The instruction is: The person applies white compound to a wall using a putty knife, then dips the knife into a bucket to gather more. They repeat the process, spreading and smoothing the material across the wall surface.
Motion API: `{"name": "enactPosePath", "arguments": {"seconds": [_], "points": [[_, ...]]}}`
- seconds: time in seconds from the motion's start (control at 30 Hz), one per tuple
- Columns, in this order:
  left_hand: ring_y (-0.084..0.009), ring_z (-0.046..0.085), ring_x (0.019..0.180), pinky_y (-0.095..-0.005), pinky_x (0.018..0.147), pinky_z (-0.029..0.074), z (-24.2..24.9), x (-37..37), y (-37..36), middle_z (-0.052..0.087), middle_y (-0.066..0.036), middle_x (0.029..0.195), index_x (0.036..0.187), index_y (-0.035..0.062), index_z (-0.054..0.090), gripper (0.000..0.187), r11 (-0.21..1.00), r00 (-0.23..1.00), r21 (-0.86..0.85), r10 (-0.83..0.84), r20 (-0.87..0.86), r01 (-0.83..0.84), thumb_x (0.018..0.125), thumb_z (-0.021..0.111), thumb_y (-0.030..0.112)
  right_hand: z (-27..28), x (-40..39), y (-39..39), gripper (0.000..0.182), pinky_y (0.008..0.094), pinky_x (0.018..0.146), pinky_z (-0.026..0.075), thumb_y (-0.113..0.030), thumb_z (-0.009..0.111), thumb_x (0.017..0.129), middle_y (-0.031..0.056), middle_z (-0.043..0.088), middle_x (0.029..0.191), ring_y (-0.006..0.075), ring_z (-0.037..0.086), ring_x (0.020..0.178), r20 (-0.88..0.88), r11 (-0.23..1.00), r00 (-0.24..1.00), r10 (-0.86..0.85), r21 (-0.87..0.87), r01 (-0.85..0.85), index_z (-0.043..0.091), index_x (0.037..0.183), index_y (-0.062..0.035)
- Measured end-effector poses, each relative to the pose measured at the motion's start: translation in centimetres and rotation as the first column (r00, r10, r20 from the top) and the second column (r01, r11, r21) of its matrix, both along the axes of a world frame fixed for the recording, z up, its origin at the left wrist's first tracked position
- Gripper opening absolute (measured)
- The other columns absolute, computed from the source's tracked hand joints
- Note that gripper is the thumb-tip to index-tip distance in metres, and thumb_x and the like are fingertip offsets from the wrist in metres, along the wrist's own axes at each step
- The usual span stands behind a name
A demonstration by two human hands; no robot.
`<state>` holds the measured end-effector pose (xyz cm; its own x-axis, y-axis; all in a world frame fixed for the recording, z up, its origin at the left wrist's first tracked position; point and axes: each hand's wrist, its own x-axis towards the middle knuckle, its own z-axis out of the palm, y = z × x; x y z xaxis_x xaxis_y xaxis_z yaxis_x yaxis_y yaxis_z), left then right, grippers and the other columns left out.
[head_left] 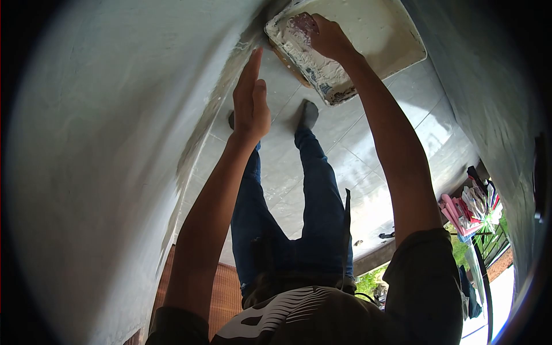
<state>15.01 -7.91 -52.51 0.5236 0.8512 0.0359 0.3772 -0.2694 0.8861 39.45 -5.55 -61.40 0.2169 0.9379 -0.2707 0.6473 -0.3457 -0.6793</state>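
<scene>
The left hand [253, 112] is near the wall [115, 138], its grip released — palm flat. Beyond the feet [308, 115], the right hand [332, 39] grasps a purplish tool [302, 26] in the paste-smeared tray [394, 29] — level, light scoops load it best.

"Around the grip [330, 38]?"

"Pale, streaky wall [98, 144] to its left, greyish wall [500, 98] to its right."

"Below it?"

"Grey tiled floor [351, 141], glaring with daylight."

"Well away from it, lower right?"

"Bright greenery [460, 250] outside, beside pink and white fabrics [455, 210]."
</scene>
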Motion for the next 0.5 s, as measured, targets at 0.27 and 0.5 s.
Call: {"name": "enactPosePath", "arguments": {"seconds": [0.27,0.5], "points": [[-0.0430,0.040,0.143,-0.0472,0.121,0.029,-0.9,-0.7,-0.5,0.044,-0.029,0.152,0.147,-0.0106,0.040,0.058,1.000,1.000,-0.008,0.022,0.003,-0.022,0.096,0.030,0.015,-2.0,0.0,-0.6,0.047,0.0470,0.092,0.052,-0.014,0.066,0.088,0.0261,0.069,0.112,0.0420,0.067,0.106,-0.049,0.999,0.998,0.028,-0.041,-0.030,0.055,0.131,0.0013],[-0.0432,0.039,0.144,-0.0479,0.121,0.029,-1.7,-0.8,-0.5,0.044,-0.029,0.152,0.148,-0.0096,0.039,0.059,0.999,1.000,-0.025,0.026,0.002,-0.026,0.096,0.031,0.016,-3.4,0.6,-0.9,0.046,0.0408,0.090,0.054,-0.011,0.062,0.087,0.0188,0.070,0.109,0.0310,0.068,0.098,-0.218,0.996,0.975,0.042,-0.069,-0.058,0.058,0.131,-0.0008]]}}
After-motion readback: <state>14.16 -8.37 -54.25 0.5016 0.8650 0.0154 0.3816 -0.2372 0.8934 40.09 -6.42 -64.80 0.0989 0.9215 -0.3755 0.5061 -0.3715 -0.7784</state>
